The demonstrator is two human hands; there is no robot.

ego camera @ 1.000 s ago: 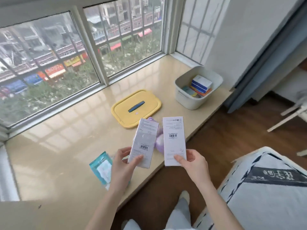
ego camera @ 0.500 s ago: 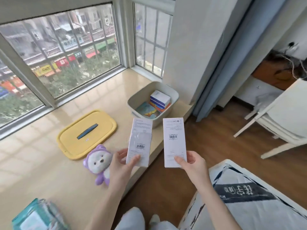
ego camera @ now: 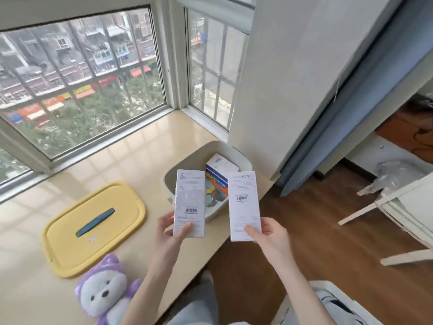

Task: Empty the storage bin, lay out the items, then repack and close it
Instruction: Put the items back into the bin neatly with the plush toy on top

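My left hand (ego camera: 172, 233) pinches the lower end of a white box wrapped in clear film (ego camera: 189, 202), held upright in front of the grey storage bin (ego camera: 206, 148). A second, plain white box (ego camera: 244, 205) stands upright in my right hand (ego camera: 269, 235), to the right of the bin and over the ledge's edge. Both boxes show barcodes. Inside the bin lie a white and blue box (ego camera: 221, 164) and colourful packets (ego camera: 215, 191), partly hidden by the held boxes. The bin's yellow lid (ego camera: 93, 228) with a blue handle lies flat on the ledge to the left.
A purple and white plush toy (ego camera: 105, 294) lies on the beige window ledge (ego camera: 131, 156) near its front edge. Windows run behind the ledge, a white wall and a blue curtain (ego camera: 351, 113) stand right of the bin. White furniture (ego camera: 403, 207) and wooden floor are at the right.
The view has swung to the right, so the bin now sits straight ahead. Both hands with their boxes have come close to the bin. The teal packet has left the view.
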